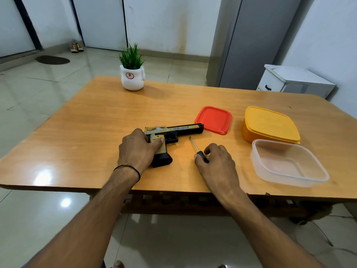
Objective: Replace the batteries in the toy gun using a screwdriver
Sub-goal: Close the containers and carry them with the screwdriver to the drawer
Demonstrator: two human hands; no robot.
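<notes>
A black and gold toy gun [183,129] lies flat on the wooden table [92,120], barrel pointing right. My left hand [138,149] covers its grip, thumb curled over the gold side plate. A small screwdriver [194,145] with a black handle lies just right of the gun, tip pointing away from me. My right hand [214,161] has its fingers curled round the handle, which still lies on the table. No batteries are visible.
A red lid [213,119] lies beyond the gun's muzzle. To the right stand a closed yellow box [270,125] and an open clear plastic container [287,163]. A potted plant [132,74] stands at the table's far edge.
</notes>
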